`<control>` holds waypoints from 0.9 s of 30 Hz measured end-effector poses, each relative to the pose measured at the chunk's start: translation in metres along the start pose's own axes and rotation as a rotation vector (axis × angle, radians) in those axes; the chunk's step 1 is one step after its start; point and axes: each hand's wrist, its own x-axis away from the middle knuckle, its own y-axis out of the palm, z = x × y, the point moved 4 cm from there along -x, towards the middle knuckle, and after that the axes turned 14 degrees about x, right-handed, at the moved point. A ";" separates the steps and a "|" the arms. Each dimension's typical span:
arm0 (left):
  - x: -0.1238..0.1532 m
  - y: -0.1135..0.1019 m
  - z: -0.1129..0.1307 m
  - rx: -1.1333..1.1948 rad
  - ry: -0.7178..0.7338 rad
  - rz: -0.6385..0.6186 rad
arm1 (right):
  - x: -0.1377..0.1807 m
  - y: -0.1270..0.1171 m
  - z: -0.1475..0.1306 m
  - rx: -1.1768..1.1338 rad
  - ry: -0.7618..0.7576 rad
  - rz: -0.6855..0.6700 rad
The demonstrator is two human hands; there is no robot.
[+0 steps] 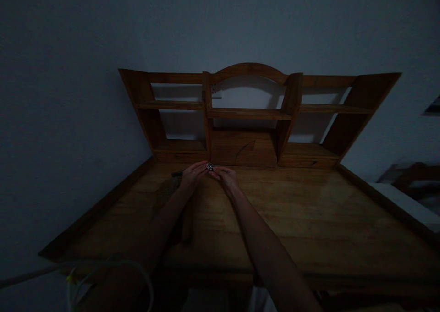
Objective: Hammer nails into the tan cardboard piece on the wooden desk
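Silvery object (210, 166), one; two hands (227, 176) pinching it

At twelve o'clock the wall (220, 23) is showing blue-grey; toward one the shelf unit (250, 114) is showing reddish brown; toward four the desktop (292, 206) is showing streaky yellow-brown; centrally a small object (209, 166) is glinting silver; toward eight a cable (103, 262) is looking whitish.

No text, labels, brands, numbers or signs were legible anywhere in view; nothing could be read.
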 end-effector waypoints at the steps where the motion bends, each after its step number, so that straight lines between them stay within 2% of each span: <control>1: 0.000 0.000 -0.001 -0.020 -0.002 0.015 | -0.001 0.000 0.000 0.001 -0.005 0.011; 5: -0.002 0.001 -0.007 -0.093 -0.021 0.046 | -0.002 0.001 0.001 0.007 -0.027 0.037; 9: -0.004 -0.001 -0.008 -0.095 0.031 0.054 | -0.004 0.004 0.002 0.015 -0.032 0.030; 27: -0.005 0.000 -0.008 -0.071 0.067 -0.033 | -0.005 -0.001 0.002 -0.030 -0.008 0.068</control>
